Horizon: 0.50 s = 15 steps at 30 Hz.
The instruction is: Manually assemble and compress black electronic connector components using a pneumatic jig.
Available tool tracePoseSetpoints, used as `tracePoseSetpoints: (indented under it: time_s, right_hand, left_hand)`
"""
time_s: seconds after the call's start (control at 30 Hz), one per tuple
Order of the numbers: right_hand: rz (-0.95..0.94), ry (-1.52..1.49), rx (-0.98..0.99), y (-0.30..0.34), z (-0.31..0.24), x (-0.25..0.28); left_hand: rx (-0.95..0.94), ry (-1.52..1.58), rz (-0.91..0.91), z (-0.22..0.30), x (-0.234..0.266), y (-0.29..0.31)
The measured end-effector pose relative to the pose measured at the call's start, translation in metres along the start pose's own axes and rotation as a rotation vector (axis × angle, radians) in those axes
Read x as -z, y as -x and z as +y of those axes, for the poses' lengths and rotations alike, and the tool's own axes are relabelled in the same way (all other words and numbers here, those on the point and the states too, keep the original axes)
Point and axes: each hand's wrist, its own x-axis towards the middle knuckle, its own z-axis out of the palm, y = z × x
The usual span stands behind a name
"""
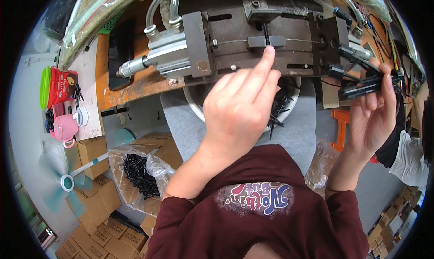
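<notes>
At upper centre, the left hand [239, 101] is extending its index finger [266, 60] toward a black stick [266, 31] in the machine [228, 29]; whether it is gripping, I cannot tell. At right, the right hand [374, 103] is grasping black parts [361, 88]. The left hand is partly hiding a white bowl [296, 93].

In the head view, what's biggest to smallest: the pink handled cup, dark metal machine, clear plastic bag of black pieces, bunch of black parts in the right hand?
1. Dark metal machine
2. Clear plastic bag of black pieces
3. Bunch of black parts in the right hand
4. Pink handled cup
</notes>
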Motion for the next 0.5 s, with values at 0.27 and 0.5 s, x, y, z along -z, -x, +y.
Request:
tracePoseSetpoints:
  time_s: [0.27, 0.5]
  right_hand:
    - [-0.051, -0.05, -0.019, 0.007, 0.012, -0.002]
    - [-0.012, -0.098, -0.146, 0.01, 0.016, -0.012]
  left_hand:
    - [0.018, -0.026, -0.107, 0.001, 0.008, -0.016]
    - [0.044, -0.015, -0.129, -0.001, 0.011, -0.016]
